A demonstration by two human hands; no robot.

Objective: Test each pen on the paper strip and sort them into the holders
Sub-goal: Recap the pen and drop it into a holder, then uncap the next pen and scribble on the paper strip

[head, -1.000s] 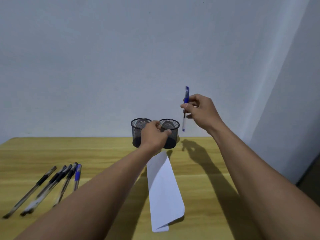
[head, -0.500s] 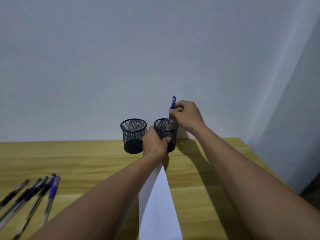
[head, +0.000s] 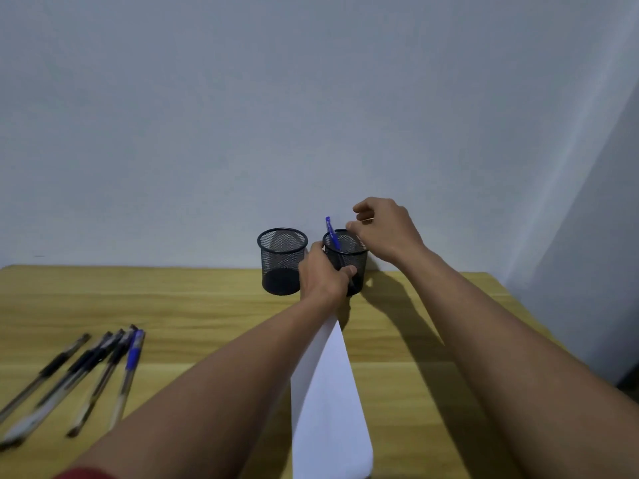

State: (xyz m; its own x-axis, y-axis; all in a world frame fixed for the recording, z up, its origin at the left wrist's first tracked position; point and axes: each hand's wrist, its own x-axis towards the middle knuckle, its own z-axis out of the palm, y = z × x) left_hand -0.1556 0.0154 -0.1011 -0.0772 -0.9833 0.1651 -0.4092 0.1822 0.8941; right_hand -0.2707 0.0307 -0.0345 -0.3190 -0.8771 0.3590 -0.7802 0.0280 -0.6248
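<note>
Fingers of left hand point(head: 321, 275) wrap right holder point(head: 359, 257) | right hand point(head: 383, 226) fingers loosely curled, empty, beside blue pen point(head: 331, 233)

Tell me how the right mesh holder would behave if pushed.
Probably light: the right holder is open mesh with one blue pen inside. Likely to slide or tip, as the pen leans off-centre; the left hand grips its side.

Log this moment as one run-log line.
step: sort pen | blue pen: leaning in right holder | left hand: grips right holder | right hand: above it, off pen | left holder: no pen visible | loose pens: on table
</note>
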